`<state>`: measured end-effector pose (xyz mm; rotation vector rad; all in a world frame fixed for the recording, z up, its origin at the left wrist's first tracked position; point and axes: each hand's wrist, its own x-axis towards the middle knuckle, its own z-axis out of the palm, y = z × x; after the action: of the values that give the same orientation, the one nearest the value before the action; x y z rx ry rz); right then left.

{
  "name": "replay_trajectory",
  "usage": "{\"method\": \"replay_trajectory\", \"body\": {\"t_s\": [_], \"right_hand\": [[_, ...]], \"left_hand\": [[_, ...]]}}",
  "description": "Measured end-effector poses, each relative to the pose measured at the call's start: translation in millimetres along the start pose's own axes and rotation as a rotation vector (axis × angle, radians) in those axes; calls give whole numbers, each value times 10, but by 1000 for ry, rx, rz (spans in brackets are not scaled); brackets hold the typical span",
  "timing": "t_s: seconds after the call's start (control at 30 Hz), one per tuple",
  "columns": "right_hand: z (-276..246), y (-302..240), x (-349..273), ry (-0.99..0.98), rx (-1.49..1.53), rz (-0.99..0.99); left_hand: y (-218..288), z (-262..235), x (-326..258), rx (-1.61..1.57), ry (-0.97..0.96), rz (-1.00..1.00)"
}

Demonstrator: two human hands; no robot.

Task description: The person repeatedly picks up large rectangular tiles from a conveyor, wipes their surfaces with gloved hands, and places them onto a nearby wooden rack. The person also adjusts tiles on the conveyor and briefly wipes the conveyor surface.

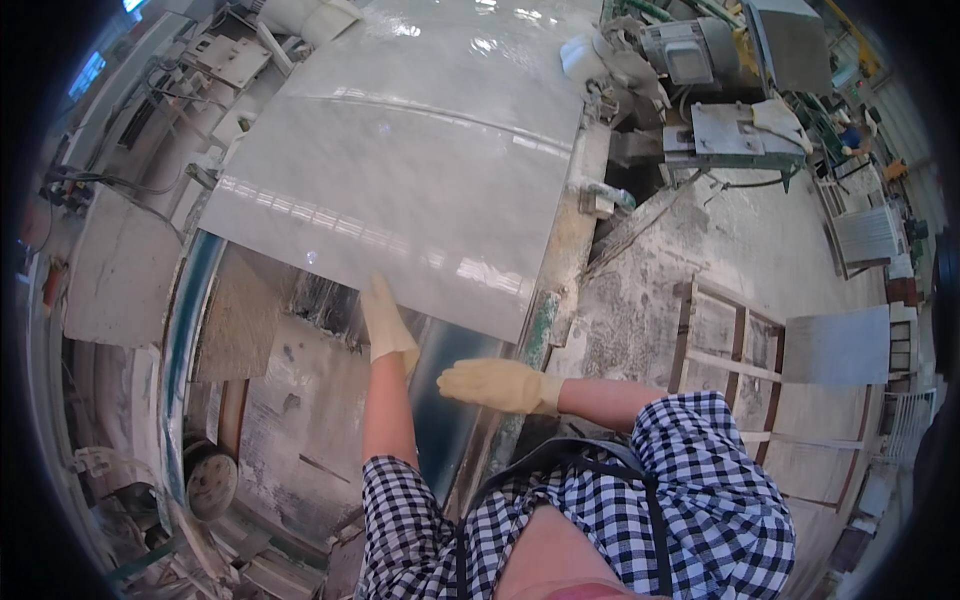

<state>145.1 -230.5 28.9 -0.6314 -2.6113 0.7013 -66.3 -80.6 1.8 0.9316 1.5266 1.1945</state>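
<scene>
A large glossy grey-white stone slab [410,190] lies flat on the machine bed ahead of me. My left hand [388,325], in a pale yellow rubber glove, reaches forward with its fingers stretched out to the slab's near edge. Whether its fingertips press on the edge or only reach it, I cannot tell. My right hand [495,386], gloved alike, is held flat with straight fingers above a blue-grey strip [445,440] of the machine, apart from the slab. Nothing shows in its grasp.
Teal side rails [185,330] flank the bed, with a round wheel [211,480] at lower left. A motor [690,50] and a metal plate on a stand [735,135] occupy the far right. A rack frame [735,345] lies right of me, beside a grey panel [838,345].
</scene>
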Motion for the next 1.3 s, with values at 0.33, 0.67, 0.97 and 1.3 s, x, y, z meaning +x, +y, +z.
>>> {"method": "replay_trajectory", "body": {"t_s": [0.33,0.67,0.97,1.3], "right_hand": [[-58,-15,14,-34,37,-3],[-124,-99,37,-57,-2,-4],[-2,-148,8,45,-85,-48],[156,-9,-23,82,-71,-56]], "left_hand": [[120,-5,-180,-285,-107,-304],[175,170,-160,-276,240,-83],[349,29,-227,-118,131,-215],[107,-80,43,-233,89,-252]]}}
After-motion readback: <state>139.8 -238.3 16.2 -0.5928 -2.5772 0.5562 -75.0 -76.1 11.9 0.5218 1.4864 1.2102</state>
